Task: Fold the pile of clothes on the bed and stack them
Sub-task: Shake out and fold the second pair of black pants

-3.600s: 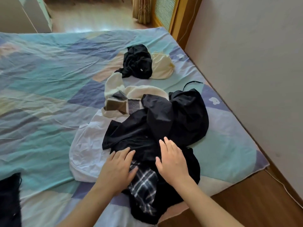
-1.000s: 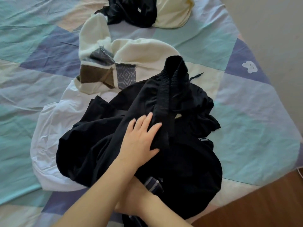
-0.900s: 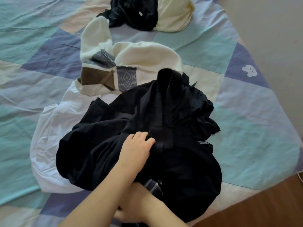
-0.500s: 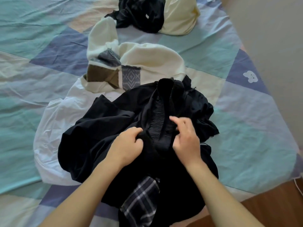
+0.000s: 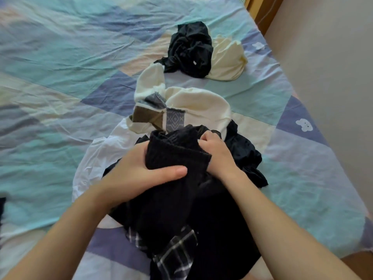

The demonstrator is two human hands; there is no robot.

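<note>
- Black ribbed cloth fills both my hands in the head view: my left hand (image 5: 139,174) is curled round the waistband of the black garment (image 5: 175,156), thumb laid across its front, and my right hand (image 5: 217,153) pinches the same band from the other side with its fingers tucked into the cloth.
- That garment sits on top of the pile at the near end of the bed (image 5: 60,57), its lower part trailing down over a dark plaid piece (image 5: 177,253) close to me, with more loose black fabric (image 5: 244,156) bunched to the right.
- Under and behind it lie a white shirt (image 5: 96,156) and a cream sweater (image 5: 197,104) with brown and grey patches; farther off sit a crumpled black top (image 5: 189,49) and a pale yellow piece (image 5: 226,59), touching each other.
- I judge the cloth soft, light and limp. It will sag and bunch wherever I am not holding it, so the stretchy band, one hand at each side, is the best place to hold while I shake it out flat.
- Other black fabric could cling and lift with it, and I cannot tell where one dark piece ends and the next begins.
- Open sheet lies to my left for spreading and stacking. The right edge of the bed runs close to a wall (image 5: 333,77), and the near edge is just below the pile, so I would work leftward.
</note>
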